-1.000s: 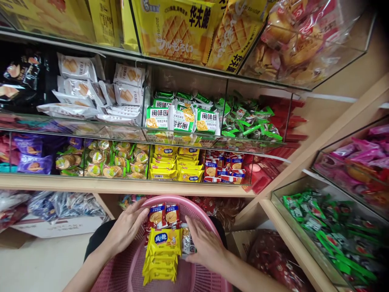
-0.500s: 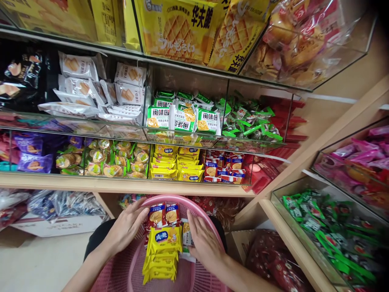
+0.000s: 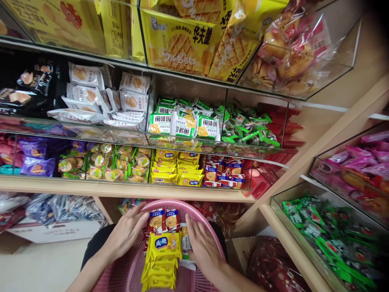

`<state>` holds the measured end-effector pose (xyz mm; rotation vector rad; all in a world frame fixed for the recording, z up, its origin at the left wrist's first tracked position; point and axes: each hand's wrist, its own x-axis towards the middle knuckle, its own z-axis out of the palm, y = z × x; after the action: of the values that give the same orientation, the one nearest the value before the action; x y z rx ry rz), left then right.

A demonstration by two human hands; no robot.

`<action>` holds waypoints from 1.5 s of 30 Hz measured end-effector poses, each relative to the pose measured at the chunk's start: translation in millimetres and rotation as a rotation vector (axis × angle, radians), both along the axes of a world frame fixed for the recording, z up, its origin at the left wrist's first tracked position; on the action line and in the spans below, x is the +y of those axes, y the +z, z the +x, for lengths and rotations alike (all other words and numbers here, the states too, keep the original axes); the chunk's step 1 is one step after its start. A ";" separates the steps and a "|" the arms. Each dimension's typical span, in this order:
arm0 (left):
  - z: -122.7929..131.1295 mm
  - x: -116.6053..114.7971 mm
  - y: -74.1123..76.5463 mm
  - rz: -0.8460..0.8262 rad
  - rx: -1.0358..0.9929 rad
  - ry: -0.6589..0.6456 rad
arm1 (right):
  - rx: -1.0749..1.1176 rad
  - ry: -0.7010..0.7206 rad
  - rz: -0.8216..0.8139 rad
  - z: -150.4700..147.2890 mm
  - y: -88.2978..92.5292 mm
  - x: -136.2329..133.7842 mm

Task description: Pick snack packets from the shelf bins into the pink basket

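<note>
Looking down at a pink basket at 6 o'clock, with dark-clad knees either side of its rim; going by the basket's own clock, got the left hand at about 10, fingers lying close together and a bit bent, just beside the red-and-blue packets; can't tell about actual contact with those. Got the right hand at about 2, fingers long and more or less pressed together along a white-and-green packet; partly covering it too, so can't tell about any pinch with the thumb. Seeing the yellow packets in an overlapping row from mid-basket toward 6, between both hands; finding the red-and-blue ones just beyond, at 12.

Switching to a clock for the whole view; spotting yellow shelf packs just below centre at 6, red-and-blue shelf packs right beside at about 5, big waffle packs up at 12, white packs at 10, purple packs at 9; also green wrappers in a bin over at 4.
</note>
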<state>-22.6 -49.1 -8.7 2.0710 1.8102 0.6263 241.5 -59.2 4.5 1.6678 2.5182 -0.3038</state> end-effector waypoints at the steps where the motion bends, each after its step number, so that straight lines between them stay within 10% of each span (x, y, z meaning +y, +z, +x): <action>1: 0.6 0.1 0.7 0.000 -0.001 0.000 | -0.001 -0.005 -0.010 -0.2 -1.0 0.1; 10: -1.2 -0.8 -5.3 0.033 -0.047 0.043 | 0.061 -0.060 -0.171 0.2 22.1 1.0; 21: -5.5 1.6 -17.5 0.003 -0.050 0.044 | 0.448 0.181 0.636 11.9 205.8 38.7; 28: -2.7 -0.9 -11.7 -0.006 -0.033 0.034 | 0.269 0.186 0.829 -21.9 294.6 124.8; 35: -3.5 -1.1 -14.0 0.009 -0.060 0.035 | -0.093 0.041 0.704 -31.5 315.8 194.4; 45: -5.6 0.7 -17.3 -0.025 -0.061 0.038 | -0.174 -0.036 0.586 -41.3 320.6 223.3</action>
<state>-28.2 -48.4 -26.0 1.9838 1.8181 0.6663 200.2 164.0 325.0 1.8086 2.5910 0.6109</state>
